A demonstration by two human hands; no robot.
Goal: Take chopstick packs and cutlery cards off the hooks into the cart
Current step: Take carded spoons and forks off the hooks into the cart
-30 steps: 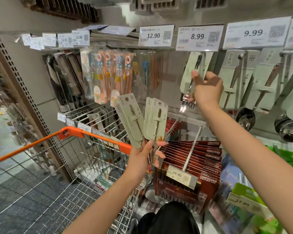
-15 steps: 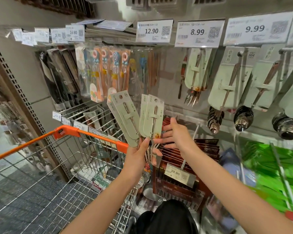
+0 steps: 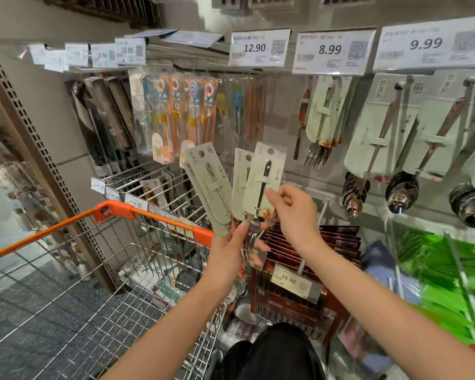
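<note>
Left hand (image 3: 231,250) grips fanned cutlery cards (image 3: 217,187) by their lower ends, above cart (image 3: 154,215) rim. Right hand (image 3: 294,212), at 3 o'clock, pinches front card (image 3: 263,182).

Both forearms are bare from the bottom edge of the view up to the wrists; no sleeve or cuff shows on either. The left hand (image 3: 232,250) and the right hand (image 3: 294,212) are ungloved, and their wrists carry no watch or band. The nails look short and plain, with a pale sheen on the left thumbnail, though the view is too soft to say if they are polished. Low in the middle, between the arms, sits a rounded black shape (image 3: 272,355), probably dark clothing on the person's body; its fabric and cut are too blurred to tell.
</note>
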